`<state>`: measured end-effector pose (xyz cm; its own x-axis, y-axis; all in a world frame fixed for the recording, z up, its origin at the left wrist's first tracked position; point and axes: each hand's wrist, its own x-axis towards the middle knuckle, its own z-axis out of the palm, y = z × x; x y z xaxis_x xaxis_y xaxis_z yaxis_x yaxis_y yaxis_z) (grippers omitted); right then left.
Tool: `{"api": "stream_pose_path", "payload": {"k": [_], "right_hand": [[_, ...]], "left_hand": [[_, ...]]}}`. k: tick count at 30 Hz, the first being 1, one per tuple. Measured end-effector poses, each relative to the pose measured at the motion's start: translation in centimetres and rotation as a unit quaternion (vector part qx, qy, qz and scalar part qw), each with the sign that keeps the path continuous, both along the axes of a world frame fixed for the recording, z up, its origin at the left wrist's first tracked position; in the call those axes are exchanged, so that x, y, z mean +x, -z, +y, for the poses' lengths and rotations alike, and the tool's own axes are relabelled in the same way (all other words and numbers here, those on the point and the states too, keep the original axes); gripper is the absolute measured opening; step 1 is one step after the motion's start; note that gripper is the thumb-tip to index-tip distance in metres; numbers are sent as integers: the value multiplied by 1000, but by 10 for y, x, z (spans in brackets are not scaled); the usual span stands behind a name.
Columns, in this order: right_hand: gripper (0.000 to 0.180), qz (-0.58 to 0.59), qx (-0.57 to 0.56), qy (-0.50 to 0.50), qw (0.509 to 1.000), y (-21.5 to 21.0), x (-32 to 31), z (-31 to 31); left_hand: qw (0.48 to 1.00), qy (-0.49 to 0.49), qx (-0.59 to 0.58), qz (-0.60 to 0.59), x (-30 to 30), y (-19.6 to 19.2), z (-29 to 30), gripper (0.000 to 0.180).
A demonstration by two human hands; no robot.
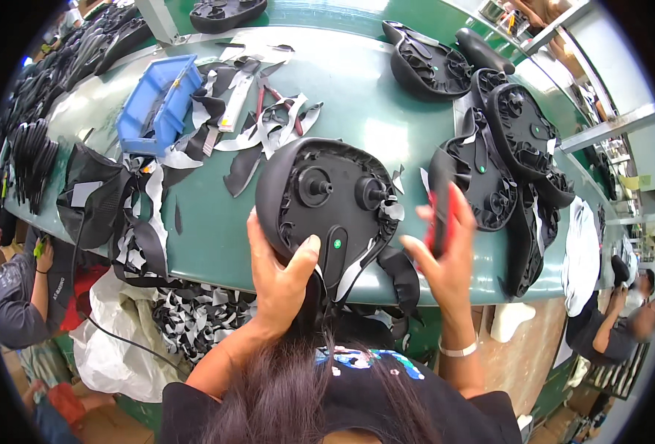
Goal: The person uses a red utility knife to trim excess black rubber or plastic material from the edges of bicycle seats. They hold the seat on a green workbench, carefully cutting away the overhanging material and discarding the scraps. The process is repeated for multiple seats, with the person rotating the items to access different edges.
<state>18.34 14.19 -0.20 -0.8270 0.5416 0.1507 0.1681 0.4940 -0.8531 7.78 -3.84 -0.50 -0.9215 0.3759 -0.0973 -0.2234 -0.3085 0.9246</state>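
Note:
My left hand grips a black saddle-shaped plastic shell by its lower left rim, underside facing up, showing two round bosses and a small green dot. Black and white trim strips hang from its lower edge. My right hand is raised just right of the shell, holding a slim red and black tool upright. The tool is apart from the shell.
A green curved table carries several more black shells stacked at the right, a blue bin and cut black and white scraps at the left. Other people sit at the left and lower right.

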Motion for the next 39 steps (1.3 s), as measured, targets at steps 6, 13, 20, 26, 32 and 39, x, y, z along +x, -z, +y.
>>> {"api": "stream_pose_path", "payload": {"k": [6, 13, 20, 26, 32, 39], "right_hand": [[32, 93, 110, 167, 975, -6, -46, 80], [24, 59, -33, 69, 995, -40, -41, 81], [31, 159, -115, 73, 978, -62, -131, 132], [38, 300, -445, 119, 835, -35, -264, 319], [50, 208, -635, 360, 651, 18, -359, 420], [41, 476, -427, 317, 700, -3, -324, 414]], "left_hand": [[987, -49, 23, -151, -31, 8, -32, 45], [975, 11, 72, -211, -110, 19, -21, 32], [975, 193, 78, 75, -176, 19, 118, 51], [948, 187, -123, 224, -145, 49, 145, 21], [948, 187, -143, 216, -155, 50, 144, 17], [946, 167, -127, 248, -156, 59, 149, 17]]}}
